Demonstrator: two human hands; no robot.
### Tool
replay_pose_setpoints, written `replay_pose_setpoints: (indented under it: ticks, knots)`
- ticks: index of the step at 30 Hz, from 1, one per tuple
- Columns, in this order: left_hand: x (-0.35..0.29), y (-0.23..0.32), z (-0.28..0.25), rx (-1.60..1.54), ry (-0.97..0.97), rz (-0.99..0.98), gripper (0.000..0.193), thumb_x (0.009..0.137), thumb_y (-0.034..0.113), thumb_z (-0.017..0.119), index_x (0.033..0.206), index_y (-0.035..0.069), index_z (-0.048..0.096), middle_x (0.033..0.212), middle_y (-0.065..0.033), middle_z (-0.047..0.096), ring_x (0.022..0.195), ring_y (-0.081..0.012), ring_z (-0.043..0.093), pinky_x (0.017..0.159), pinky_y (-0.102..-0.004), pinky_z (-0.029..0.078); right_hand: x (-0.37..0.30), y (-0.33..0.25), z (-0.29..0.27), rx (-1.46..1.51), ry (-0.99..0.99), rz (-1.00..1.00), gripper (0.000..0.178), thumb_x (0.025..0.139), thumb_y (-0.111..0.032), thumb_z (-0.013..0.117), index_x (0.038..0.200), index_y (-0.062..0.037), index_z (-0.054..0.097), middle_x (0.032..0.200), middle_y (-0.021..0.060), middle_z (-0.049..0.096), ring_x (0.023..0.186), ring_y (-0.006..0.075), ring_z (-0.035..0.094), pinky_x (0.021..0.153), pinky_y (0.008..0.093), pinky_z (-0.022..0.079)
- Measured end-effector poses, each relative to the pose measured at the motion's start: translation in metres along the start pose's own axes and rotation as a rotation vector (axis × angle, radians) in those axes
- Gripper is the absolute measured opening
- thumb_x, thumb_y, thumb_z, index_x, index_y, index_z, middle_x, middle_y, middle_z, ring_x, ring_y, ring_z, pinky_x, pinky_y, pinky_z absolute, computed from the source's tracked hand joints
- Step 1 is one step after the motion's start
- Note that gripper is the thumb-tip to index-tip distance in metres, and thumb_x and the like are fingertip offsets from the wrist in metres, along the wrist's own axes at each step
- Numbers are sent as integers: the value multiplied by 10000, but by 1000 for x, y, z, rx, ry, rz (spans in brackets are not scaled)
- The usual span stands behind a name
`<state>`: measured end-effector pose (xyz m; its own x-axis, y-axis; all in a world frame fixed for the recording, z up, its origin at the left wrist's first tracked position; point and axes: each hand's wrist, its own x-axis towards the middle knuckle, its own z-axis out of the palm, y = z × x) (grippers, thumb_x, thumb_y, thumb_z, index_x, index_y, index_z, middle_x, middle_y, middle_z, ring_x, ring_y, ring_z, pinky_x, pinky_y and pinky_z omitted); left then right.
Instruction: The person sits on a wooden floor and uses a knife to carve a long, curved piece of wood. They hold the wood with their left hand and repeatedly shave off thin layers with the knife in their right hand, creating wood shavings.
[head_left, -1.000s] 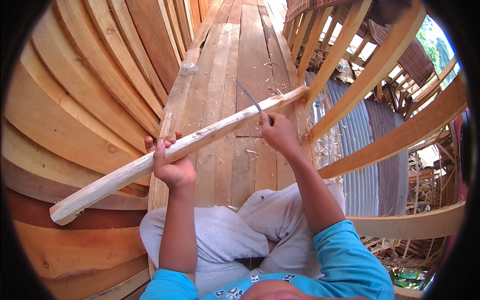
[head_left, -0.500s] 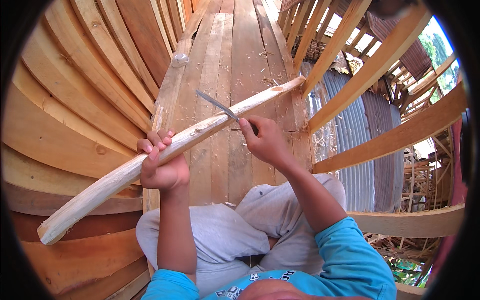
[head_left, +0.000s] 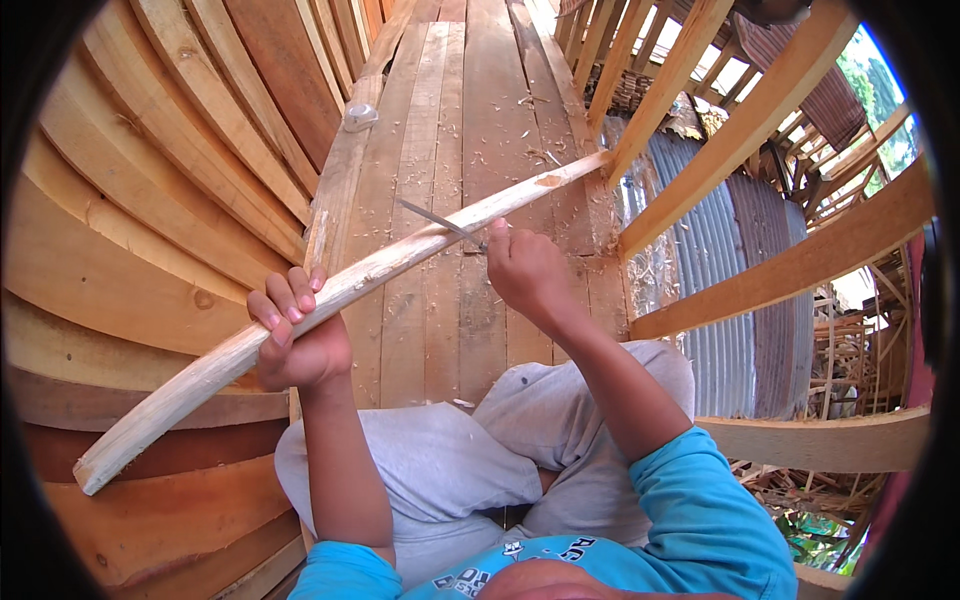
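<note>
A long pale wooden pole (head_left: 390,262), stripped of bark, slants from the lower left up to the right, its far end by a railing post. My left hand (head_left: 302,325) is closed around its lower half from beneath, fingers over the top. My right hand (head_left: 525,268) grips a knife (head_left: 436,217) by its handle, which the fist mostly hides. The thin grey blade lies across the top of the pole and points up and left. A brownish patch shows on the pole near its far end.
Wood shavings (head_left: 478,158) are scattered over the plank floor (head_left: 430,330). A small whitish round object (head_left: 360,117) lies by the left wall of boards (head_left: 170,235). Wooden railing posts (head_left: 760,120) stand at the right, with corrugated metal sheets (head_left: 715,300) beyond them.
My left hand has slid down the pole, toward the lower left. My right hand has shifted slightly up and right with the knife, whose blade now lies flatter across the pole.
</note>
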<state>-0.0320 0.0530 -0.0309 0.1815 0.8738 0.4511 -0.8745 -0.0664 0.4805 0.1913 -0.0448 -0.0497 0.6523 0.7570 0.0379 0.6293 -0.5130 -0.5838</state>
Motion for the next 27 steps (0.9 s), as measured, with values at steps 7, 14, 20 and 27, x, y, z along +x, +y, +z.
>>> replay_pose_setpoints:
  ticks: [7,14,20,27]
  knots:
    - [-3,-1,-6,-23,-12,-1,214,680,194,684,699,199,471,686,48,442,712,-104,470,835,-313,375,27,21,5,-91,183,12,528,958,-304,376,661,29,659,700,284,631,689,474,630,715,564,500]
    - [-6,-2,-3,-27,26,-22,200,684,185,676,710,196,478,706,38,450,733,-116,470,845,-317,378,8,0,18,4,167,-173,521,937,-287,403,587,24,630,601,258,596,595,452,614,649,550,498]
    - [-7,-5,-10,-25,61,-27,171,691,162,666,716,192,499,717,32,470,747,-126,481,855,-330,384,28,26,40,-29,242,-70,523,940,-301,381,656,31,668,669,277,625,670,476,639,698,552,508]
    - [-2,-14,-7,-63,-3,-2,162,692,160,661,718,188,504,714,32,478,750,-123,497,852,-329,385,67,126,-8,100,121,328,590,949,-368,301,934,90,674,1043,355,617,1080,477,584,960,507,435]
